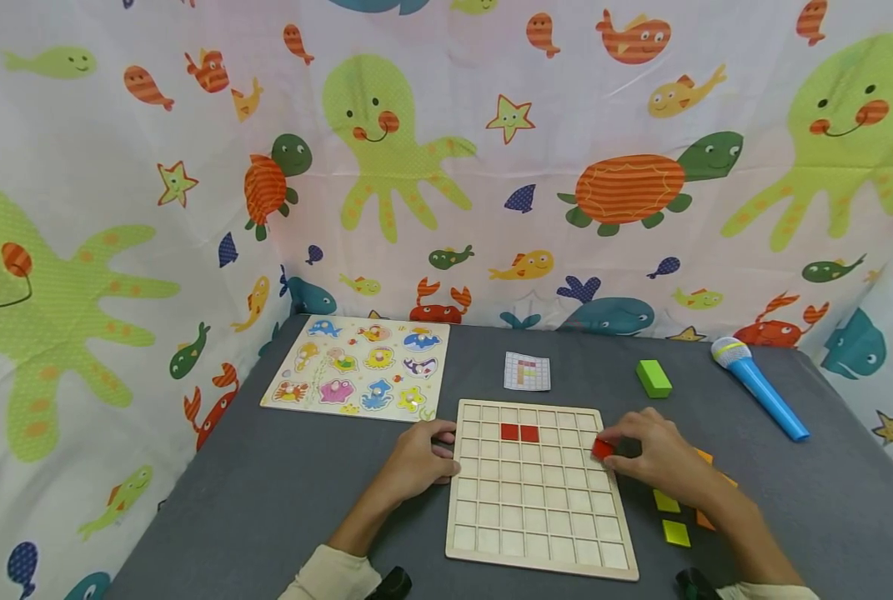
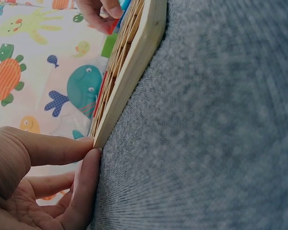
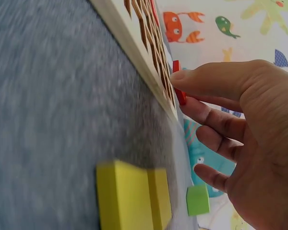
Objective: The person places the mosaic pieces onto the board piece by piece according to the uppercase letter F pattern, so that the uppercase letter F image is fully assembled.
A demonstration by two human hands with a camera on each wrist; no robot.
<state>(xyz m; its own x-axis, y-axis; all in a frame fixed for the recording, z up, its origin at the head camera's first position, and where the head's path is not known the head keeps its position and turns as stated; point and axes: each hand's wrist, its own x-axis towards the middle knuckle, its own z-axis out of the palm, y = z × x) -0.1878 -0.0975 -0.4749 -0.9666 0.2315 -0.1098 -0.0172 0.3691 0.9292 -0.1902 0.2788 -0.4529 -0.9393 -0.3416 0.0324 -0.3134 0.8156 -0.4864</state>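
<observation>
A wooden grid board lies on the grey table, with two red square tiles side by side in its second row from the far edge. My left hand holds the board's left edge, thumb and fingertip meeting at the rim in the left wrist view. Between thumb and fingers of my right hand is another red square tile, pinched over the board's right edge near the far corner. In the right wrist view that tile is tilted on edge, and the other fingers curl loosely beside it.
Yellow tiles and orange tiles lie under and beside my right forearm. Behind the board is a small printed grid card. A green block and a blue toy microphone sit back right; a sea-animal peg puzzle, back left.
</observation>
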